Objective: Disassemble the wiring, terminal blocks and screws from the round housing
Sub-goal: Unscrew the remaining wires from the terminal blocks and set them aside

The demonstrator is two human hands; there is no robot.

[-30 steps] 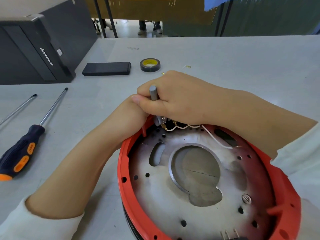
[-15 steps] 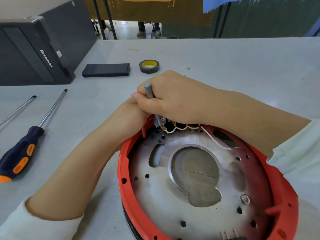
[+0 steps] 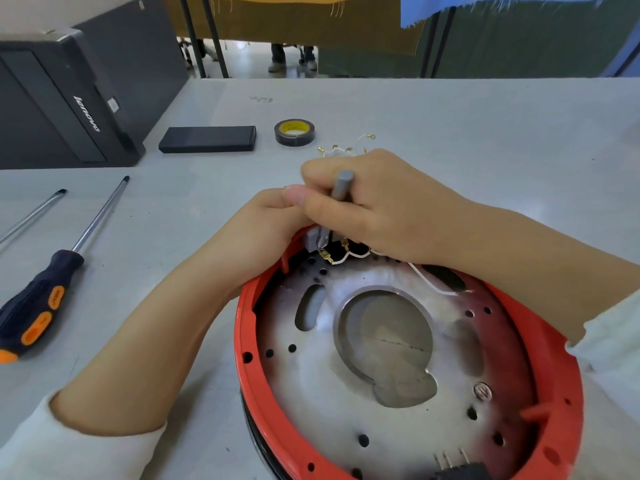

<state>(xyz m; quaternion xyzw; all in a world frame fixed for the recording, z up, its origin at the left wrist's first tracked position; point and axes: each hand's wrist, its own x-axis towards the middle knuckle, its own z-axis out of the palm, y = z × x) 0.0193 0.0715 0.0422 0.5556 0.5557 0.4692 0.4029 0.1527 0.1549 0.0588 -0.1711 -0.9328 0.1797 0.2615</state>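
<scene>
The round orange housing (image 3: 242, 341) lies open side up in front of me, with a perforated metal plate (image 3: 311, 393) inside. My right hand (image 3: 381, 209) grips a short grey tool (image 3: 341, 185) and holds it nearly upright over the far rim. Below the tool sit a grey terminal block (image 3: 313, 240) and white wires with brass terminals (image 3: 334, 258). My left hand (image 3: 263, 226) rests against the far left rim, its fingers hidden behind the right hand. One screw (image 3: 482, 390) sits in the plate at the right. A black connector (image 3: 460, 471) is at the near edge.
Loose white wires with brass lugs (image 3: 341, 148) lie on the table beyond my hands. A black-and-orange screwdriver (image 3: 38, 299) and a second metal shaft (image 3: 34, 213) lie at the left. A tape roll (image 3: 294, 131), a flat black box (image 3: 207, 138) and a black computer case (image 3: 69, 98) stand further back.
The grey tool has swung from leaning left to nearly upright. The grey terminal block shows more below my right hand. Both hands stay at the far rim.
</scene>
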